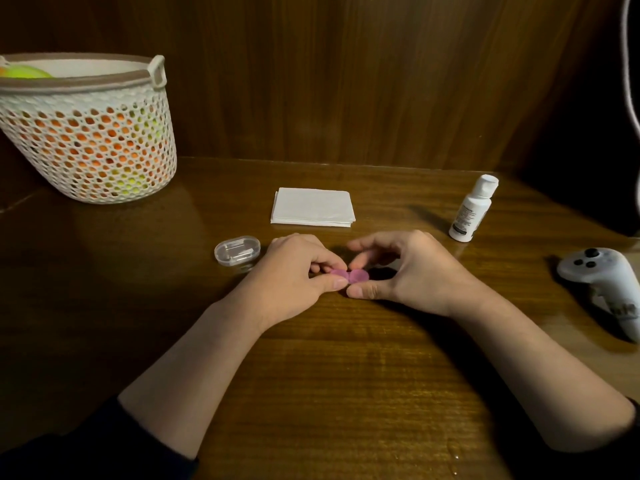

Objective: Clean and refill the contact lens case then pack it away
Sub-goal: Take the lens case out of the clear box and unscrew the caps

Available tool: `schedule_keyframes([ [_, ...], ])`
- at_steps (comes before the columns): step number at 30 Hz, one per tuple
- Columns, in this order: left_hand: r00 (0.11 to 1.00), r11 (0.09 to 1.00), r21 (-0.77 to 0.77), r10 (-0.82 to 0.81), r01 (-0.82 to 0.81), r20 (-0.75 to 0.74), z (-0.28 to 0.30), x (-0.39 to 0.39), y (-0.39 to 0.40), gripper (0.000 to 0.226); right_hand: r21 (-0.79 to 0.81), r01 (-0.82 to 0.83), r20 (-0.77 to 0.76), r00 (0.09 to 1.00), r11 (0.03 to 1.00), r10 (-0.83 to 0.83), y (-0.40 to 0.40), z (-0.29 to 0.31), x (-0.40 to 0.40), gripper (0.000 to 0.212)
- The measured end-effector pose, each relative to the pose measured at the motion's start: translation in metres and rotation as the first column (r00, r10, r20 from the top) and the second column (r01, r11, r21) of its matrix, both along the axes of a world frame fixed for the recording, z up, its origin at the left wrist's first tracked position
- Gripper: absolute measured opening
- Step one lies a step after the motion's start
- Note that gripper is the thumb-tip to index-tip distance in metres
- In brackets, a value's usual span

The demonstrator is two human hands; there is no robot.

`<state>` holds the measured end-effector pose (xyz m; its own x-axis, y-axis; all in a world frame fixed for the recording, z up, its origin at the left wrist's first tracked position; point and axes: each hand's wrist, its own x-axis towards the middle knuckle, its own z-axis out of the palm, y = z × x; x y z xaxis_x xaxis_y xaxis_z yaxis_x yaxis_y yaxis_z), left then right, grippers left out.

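Far left on the wooden surface [346, 375] stands a white perforated basket [90, 133], orange and yellow-green things showing through its holes and over its rim. Nearer the middle lies a small clear plastic box [237, 250] with its lid shut, just beside the knuckles of the person's left hand [294, 271]. That hand pinches the left end of a pink contact lens case [348, 276] between thumb and forefinger, low over the wood in front of the person. Behind the hands, well apart, a folded white tissue [313, 206] lies flat. The right hand [408, 268] comes at the case's right-hand round from the other side: thumb tip against its near edge, fingers curled over the top; whether it truly grips the cap I cannot tell. Further right a small white bottle [472, 209] stands upright with its cap on. At the far right edge a pale game-type controller [602, 282] lies on its side. Dark sleeves are pushed up both forearms.
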<state>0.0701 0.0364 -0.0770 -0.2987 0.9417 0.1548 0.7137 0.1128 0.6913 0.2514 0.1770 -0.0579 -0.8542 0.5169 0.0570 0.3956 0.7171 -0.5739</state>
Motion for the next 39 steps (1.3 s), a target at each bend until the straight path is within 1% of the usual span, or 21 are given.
schedule_keyframes([
  [2, 1.000, 1.000, -0.002, -0.006, 0.006, -0.007, 0.0005, -0.0004, -0.0003, 0.014, 0.023, 0.024, -0.008, 1.000, 0.999, -0.024, -0.0014, 0.0000, -0.0008, 0.076],
  [5, 1.000, 1.000, -0.018, -0.008, 0.008, -0.004, 0.0018, -0.0005, -0.0002, 0.014, 0.006, 0.014, -0.015, 1.000, 1.000, -0.014, -0.0008, 0.0004, -0.0005, 0.062],
  [7, 1.000, 1.000, -0.019, -0.004, 0.004, -0.001, 0.0019, 0.0001, -0.0001, 0.014, -0.018, -0.024, -0.007, 1.000, 1.000, 0.024, 0.0010, 0.0022, 0.0022, 0.057],
  [9, 1.000, 1.000, -0.021, 0.001, -0.001, 0.003, 0.0022, 0.0007, -0.0002, 0.014, -0.045, -0.035, 0.003, 0.999, 0.998, 0.036, 0.0023, 0.0051, 0.0048, 0.063],
  [12, 1.000, 1.000, -0.022, 0.005, -0.005, 0.001, 0.0021, 0.0003, -0.0006, 0.014, -0.030, 0.005, 0.008, 1.000, 1.000, -0.004, 0.0021, 0.0077, 0.0054, 0.073],
  [17, 1.000, 1.000, -0.024, 0.007, -0.007, -0.006, 0.0031, 0.0004, -0.0010, 0.013, -0.084, -0.033, -0.011, 0.999, 0.996, 0.032, -0.0026, 0.0052, 0.0057, 0.071],
  [19, 1.000, 1.000, -0.024, 0.007, -0.007, -0.004, 0.0035, 0.0008, -0.0012, 0.013, -0.089, -0.016, -0.019, 1.000, 0.996, 0.014, -0.0022, 0.0063, 0.0053, 0.073],
  [22, 1.000, 1.000, -0.028, 0.003, -0.003, -0.004, 0.0042, 0.0015, -0.0018, 0.014, -0.047, 0.011, -0.006, 1.000, 0.999, -0.011, 0.0000, 0.0084, 0.0050, 0.074],
  [27, 1.000, 1.000, -0.027, 0.008, -0.008, -0.004, 0.0041, 0.0019, -0.0023, 0.014, -0.043, -0.036, -0.005, 0.999, 0.998, 0.036, -0.0045, 0.0075, 0.0041, 0.068],
  [32, 1.000, 1.000, -0.024, 0.005, -0.005, -0.014, 0.0040, 0.0013, -0.0017, 0.015, 0.044, 0.001, 0.019, 1.000, 0.999, -0.002, -0.0012, 0.0086, 0.0061, 0.061],
  [36, 1.000, 1.000, -0.018, 0.011, -0.012, -0.016, 0.0040, 0.0019, -0.0011, 0.015, 0.047, -0.040, -0.006, 0.999, 0.998, 0.040, -0.0028, 0.0055, 0.0049, 0.062],
  [39, 1.000, 1.000, -0.025, 0.017, -0.017, -0.024, 0.0038, 0.0022, -0.0012, 0.016, 0.060, -0.023, 0.002, 1.000, 0.998, 0.022, -0.0005, 0.0045, 0.0040, 0.060],
])
